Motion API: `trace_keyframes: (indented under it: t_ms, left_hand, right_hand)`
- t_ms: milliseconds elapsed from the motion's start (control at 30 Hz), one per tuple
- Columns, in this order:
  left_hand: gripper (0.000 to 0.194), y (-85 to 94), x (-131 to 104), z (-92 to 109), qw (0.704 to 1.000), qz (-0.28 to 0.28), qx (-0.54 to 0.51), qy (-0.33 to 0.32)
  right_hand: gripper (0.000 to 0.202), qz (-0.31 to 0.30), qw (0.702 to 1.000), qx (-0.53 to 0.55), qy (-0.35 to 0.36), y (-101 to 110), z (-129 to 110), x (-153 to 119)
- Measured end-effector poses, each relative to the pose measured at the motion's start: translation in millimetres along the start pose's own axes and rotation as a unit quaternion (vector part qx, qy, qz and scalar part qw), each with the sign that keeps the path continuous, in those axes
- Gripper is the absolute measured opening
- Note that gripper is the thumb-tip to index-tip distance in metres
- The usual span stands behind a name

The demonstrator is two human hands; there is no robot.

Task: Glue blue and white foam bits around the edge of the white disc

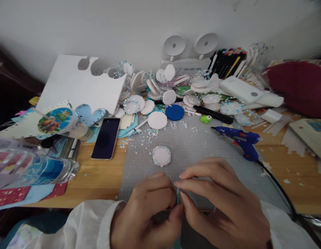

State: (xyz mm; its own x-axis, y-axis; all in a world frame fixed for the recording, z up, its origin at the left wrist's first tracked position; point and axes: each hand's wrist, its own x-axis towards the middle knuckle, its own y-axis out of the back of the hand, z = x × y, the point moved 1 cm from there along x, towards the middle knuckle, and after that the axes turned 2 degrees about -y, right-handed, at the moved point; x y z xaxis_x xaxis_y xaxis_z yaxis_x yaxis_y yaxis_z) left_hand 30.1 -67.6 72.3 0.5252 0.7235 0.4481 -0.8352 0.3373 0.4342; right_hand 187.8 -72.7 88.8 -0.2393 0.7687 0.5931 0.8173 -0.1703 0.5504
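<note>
Both hands meet low in the middle, over the near edge of the grey cutting mat [139, 162]. Pinched between the fingertips of my left hand [152, 211] is a narrow light-blue strip [178, 196], partly hidden by the fingers. The thumb and fingertips of my right hand [222, 200] close on the strip's upper end. Just beyond my hands lies a white disc [161, 155] ringed with small blue and white pieces. Farther back sit a plain white disc [157, 120] and a blue disc [175, 112].
A blue glue gun [238, 136] lies at the right, its black cable running to the near edge. To the left are a phone [105, 139], a clear bottle [51, 169] and a lidded cup [79, 129]. Many white discs, a black pen [213, 114] and a two-headed lamp [186, 65] stand behind.
</note>
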Motion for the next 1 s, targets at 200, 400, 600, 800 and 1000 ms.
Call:
trace_keyframes:
  t_ms: [200,400,600,800,1000]
  left_hand:
    - [0.029,2.4,-1.3,-2.5,0.995,-0.029,-0.078,0.063]
    - [0.03,3.8,-2.3,-5.0,0.988,-0.053,-0.108,0.1]
    - [0.03,3.1,0.0,-4.8,0.986,-0.058,-0.108,0.115]
    - [0.028,8.0,-4.5,-12.3,0.987,-0.049,-0.097,0.116]
    - [0.034,16.5,-14.0,-29.4,0.98,-0.013,-0.083,0.182]
  right_hand:
    - [0.014,-0.022,0.986,0.133,-0.099,-2.5,6.7,-0.5]
    - [0.015,-0.051,0.967,0.203,-0.142,-7.0,13.0,1.7]
    - [0.015,-0.06,0.963,0.211,-0.156,-7.1,17.1,5.0]
    - [0.018,0.063,0.982,0.047,-0.17,14.1,38.3,-19.8]
    - [0.015,0.271,0.919,-0.222,-0.179,43.9,93.5,-68.0]
